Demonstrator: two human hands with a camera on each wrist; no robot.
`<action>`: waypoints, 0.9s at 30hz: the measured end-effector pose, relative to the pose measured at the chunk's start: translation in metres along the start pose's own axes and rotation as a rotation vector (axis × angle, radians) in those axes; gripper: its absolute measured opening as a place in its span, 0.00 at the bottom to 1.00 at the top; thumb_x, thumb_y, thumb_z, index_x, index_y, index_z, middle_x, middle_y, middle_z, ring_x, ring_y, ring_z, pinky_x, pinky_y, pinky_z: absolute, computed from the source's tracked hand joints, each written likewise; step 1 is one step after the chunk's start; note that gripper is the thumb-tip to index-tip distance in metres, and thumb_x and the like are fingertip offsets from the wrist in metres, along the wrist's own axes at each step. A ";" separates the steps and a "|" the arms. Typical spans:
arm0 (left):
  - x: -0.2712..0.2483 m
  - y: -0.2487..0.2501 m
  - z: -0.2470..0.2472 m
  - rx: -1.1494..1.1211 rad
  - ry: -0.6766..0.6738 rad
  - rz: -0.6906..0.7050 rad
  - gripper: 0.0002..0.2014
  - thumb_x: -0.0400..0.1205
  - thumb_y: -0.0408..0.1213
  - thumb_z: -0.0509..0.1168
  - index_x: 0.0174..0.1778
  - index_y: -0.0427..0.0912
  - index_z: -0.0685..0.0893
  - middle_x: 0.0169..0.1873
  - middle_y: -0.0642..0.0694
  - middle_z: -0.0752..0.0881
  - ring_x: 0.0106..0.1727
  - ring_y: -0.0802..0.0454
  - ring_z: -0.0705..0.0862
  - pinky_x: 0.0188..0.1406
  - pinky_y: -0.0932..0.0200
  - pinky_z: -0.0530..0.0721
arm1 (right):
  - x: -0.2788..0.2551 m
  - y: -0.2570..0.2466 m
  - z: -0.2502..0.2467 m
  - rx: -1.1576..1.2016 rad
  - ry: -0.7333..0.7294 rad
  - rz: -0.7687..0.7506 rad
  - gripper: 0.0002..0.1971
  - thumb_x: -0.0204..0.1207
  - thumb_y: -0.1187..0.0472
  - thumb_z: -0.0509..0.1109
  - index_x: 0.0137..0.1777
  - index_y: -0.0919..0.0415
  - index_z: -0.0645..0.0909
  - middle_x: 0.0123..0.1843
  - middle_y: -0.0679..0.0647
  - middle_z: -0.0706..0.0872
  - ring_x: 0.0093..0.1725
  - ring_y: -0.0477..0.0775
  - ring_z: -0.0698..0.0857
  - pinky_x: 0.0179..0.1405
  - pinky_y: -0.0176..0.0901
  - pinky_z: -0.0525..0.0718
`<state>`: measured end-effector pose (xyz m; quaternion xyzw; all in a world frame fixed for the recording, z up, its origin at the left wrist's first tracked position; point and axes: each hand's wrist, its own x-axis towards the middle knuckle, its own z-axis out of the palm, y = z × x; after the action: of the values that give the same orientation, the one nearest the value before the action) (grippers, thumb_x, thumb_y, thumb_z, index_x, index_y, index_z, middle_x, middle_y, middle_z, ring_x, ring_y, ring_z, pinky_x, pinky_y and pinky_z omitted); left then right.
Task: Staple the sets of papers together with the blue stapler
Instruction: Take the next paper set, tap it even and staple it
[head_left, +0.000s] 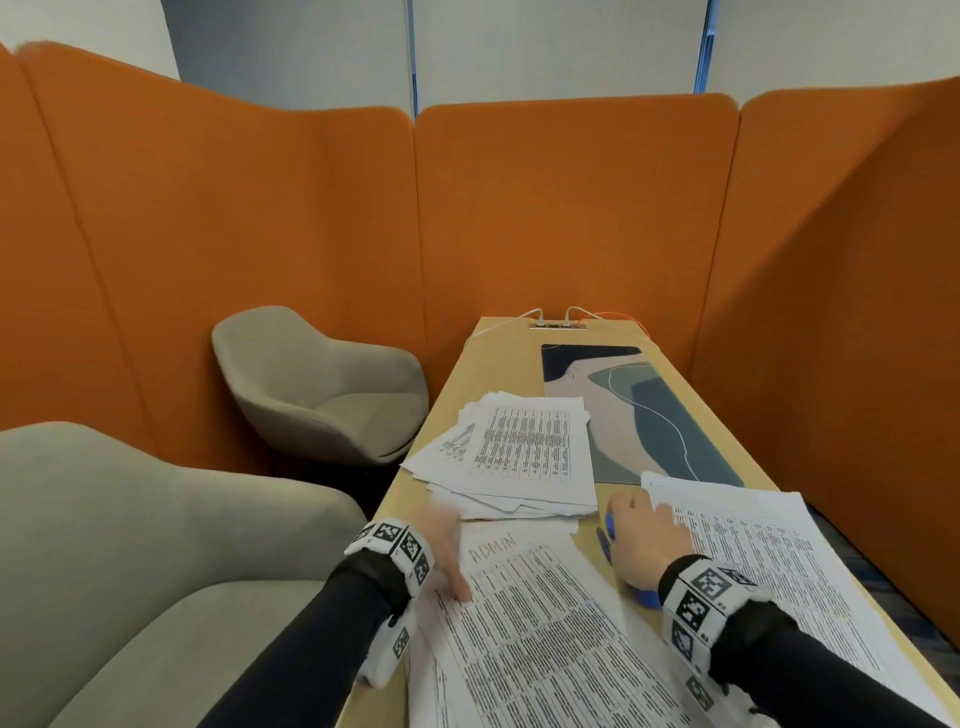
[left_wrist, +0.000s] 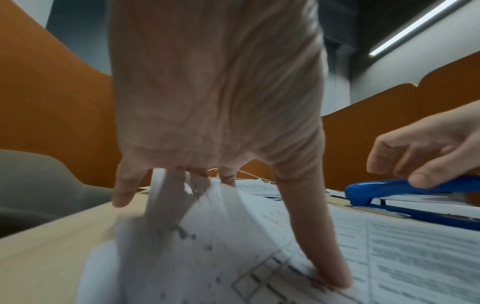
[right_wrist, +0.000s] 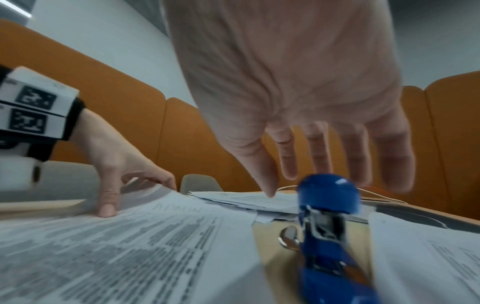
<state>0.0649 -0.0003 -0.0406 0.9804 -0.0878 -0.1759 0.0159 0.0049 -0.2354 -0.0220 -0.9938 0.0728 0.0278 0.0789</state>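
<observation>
Papers: three groups on your surface (head_left: 457, 364): ADMIN set (head_left: 545, 623) nearest you, right set (head_left: 753, 561), loose pile (head_left: 514, 452) beyond.
Stapler: one blue stapler (right_wrist: 327, 205), between the two near sets.
Left hand (head_left: 441, 545): pinches the ADMIN set's corner, blurred.
Right hand (head_left: 644, 540): over the stapler, fingers slack; grip seemingly not closed.
Chairs: two grey chairs (head_left: 322, 384).

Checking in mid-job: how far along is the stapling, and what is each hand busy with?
No finished staple can be made out; the messy heap of printed sheets farther up the wooden desk may be done sets. In hand: the left hand lifts a corner of the ADMIN-marked printed set, thumb pressing it down; the right hand is over the blue stapler, thumb on top. Left: stapling this set and the printed set at right.
</observation>
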 end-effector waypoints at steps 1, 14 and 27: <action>0.001 0.001 0.000 0.003 0.010 0.002 0.49 0.67 0.55 0.78 0.79 0.42 0.62 0.76 0.41 0.67 0.76 0.41 0.66 0.75 0.45 0.69 | 0.002 -0.004 0.003 -0.034 0.024 -0.032 0.16 0.82 0.55 0.57 0.69 0.56 0.69 0.70 0.56 0.70 0.70 0.61 0.71 0.66 0.55 0.72; -0.044 -0.031 -0.051 -0.490 0.254 0.235 0.26 0.73 0.35 0.73 0.68 0.49 0.77 0.66 0.50 0.80 0.69 0.49 0.77 0.69 0.53 0.77 | 0.005 -0.025 -0.008 0.777 -0.023 -0.043 0.25 0.76 0.60 0.68 0.72 0.60 0.68 0.63 0.57 0.85 0.64 0.57 0.83 0.73 0.59 0.74; -0.062 -0.024 -0.079 -1.167 0.574 0.249 0.22 0.82 0.49 0.66 0.69 0.47 0.69 0.64 0.49 0.82 0.62 0.53 0.83 0.59 0.55 0.82 | -0.004 -0.039 -0.088 1.765 -0.042 -0.133 0.16 0.80 0.76 0.60 0.65 0.65 0.77 0.57 0.64 0.88 0.53 0.63 0.88 0.51 0.56 0.89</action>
<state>0.0389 0.0340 0.0529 0.8013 -0.0828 0.0768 0.5876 0.0103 -0.2112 0.0705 -0.5721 0.0085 -0.0251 0.8198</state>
